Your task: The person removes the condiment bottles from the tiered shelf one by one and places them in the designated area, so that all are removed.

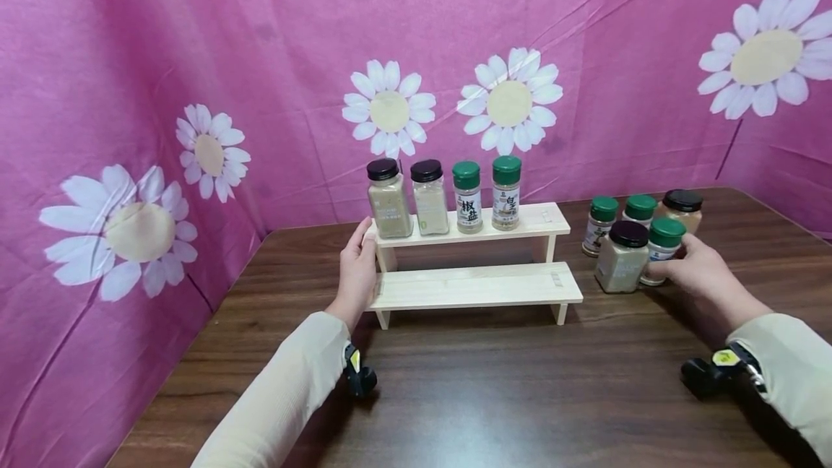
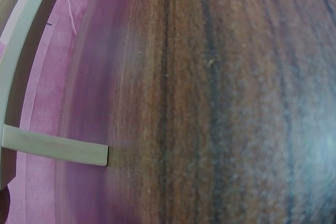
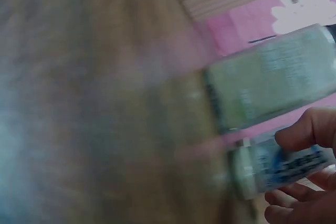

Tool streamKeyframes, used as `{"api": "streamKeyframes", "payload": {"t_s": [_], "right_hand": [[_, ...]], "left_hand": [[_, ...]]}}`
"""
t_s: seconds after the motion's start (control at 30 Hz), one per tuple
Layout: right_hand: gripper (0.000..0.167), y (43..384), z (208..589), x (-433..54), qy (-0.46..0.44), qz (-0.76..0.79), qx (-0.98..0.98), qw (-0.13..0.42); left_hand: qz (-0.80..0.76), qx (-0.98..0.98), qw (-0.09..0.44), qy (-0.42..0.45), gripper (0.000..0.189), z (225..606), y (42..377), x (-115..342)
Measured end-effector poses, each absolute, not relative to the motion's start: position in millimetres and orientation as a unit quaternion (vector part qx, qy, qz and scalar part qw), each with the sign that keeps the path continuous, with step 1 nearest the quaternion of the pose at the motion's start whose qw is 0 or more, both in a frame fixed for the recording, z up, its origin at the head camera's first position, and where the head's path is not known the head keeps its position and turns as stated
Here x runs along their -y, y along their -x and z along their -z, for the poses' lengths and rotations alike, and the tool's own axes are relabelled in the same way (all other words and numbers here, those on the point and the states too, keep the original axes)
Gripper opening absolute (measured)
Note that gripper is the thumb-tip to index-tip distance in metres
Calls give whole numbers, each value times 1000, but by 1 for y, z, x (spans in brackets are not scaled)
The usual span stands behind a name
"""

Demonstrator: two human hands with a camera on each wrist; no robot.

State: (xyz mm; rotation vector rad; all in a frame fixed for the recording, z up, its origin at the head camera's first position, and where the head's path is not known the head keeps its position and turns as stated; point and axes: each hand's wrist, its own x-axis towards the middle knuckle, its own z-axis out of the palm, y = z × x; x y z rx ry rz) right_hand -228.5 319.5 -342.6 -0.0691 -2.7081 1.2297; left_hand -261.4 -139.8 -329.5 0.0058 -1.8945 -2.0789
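My left hand [image 1: 357, 273] rests against the left end of a two-step wooden rack [image 1: 474, 287], its fingers stretched up along the upper shelf's end. A leg of the rack shows in the left wrist view, with a bit of fingertip at the lower left edge. On the upper shelf stand two dark-capped spice jars and two green-capped ones. Off to the right, my right hand [image 1: 705, 276] grips a green-capped spice jar [image 1: 664, 240] between thumb and fingers. In the right wrist view this spice jar [image 3: 283, 169] sits beside a square dark-capped jar [image 3: 268, 80].
Around the gripped jar stand a dark-capped jar [image 1: 620, 258] in front, two green-capped shakers [image 1: 594, 237] to the left and behind, and an orange-filled dark-capped jar [image 1: 689, 215] at the back. Pink flowered cloth [image 1: 292, 128] hangs behind the brown wooden table [image 1: 468, 388].
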Motion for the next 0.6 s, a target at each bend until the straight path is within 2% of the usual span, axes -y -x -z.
{"api": "streamKeyframes", "payload": {"t_s": [0.27,0.4,0.47,0.6], "right_hand": [[66,228,299,-330,-20,-386,919,81],[68,227,274,-331,-18,-393,916,74],[63,229,265,-331,-10,-387,918,84],[69,230,243,-319,3,-397,913,91]], "left_hand": [[745,649,155,5,43,329,259,137],[746,647,154,8,43,329,258,137],[743,650,156,8,43,329,258,138],[741,653,155,10,44,328,257,138]]}}
